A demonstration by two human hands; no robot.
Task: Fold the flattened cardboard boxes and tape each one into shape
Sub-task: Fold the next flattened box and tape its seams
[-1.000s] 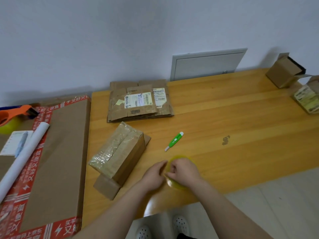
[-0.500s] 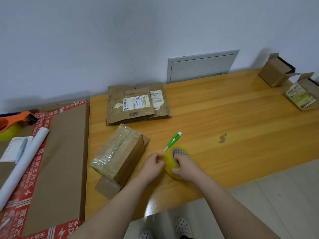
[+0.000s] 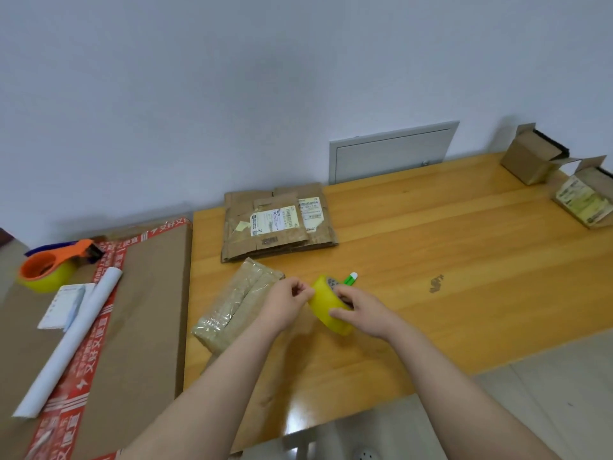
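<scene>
1. Both hands are raised over the near middle of the tabletop point(image 3: 464, 247), with a yellow tape roll point(image 3: 326, 307) between them.
2. Right hand point(image 3: 365, 310): the fingers are closed on the tape roll, the thumb across its outer band and the other fingers at its far rim and core.
3. Left hand point(image 3: 285, 303): the fingers are pinched narrow at the roll's left edge, touching it. Whether they hold the loose tape end cannot be told.
4. Taped box point(image 3: 232, 310): it lies on the tabletop just left of the left hand, wrapped in clear tape and partly hidden by the left forearm.
5. Flat boxes point(image 3: 275, 224): a stack of flattened cartons with white labels lies at the back of the tabletop, beyond the taped box and apart from the hands.
6. Open boxes point(image 3: 530, 157): two small cartons with raised flaps stand at the far right corner, well apart from the hands.
7. Green cutter point(image 3: 350, 278): it lies on the tabletop just behind the roll, its near end hidden by the roll.
8. Large carton point(image 3: 149, 310): it lies flat to the left, edged in red printed tape. On it rest an orange dispenser point(image 3: 53, 263) with yellow tape, a white paper roll point(image 3: 73, 340) and a notepad point(image 3: 63, 303).
</scene>
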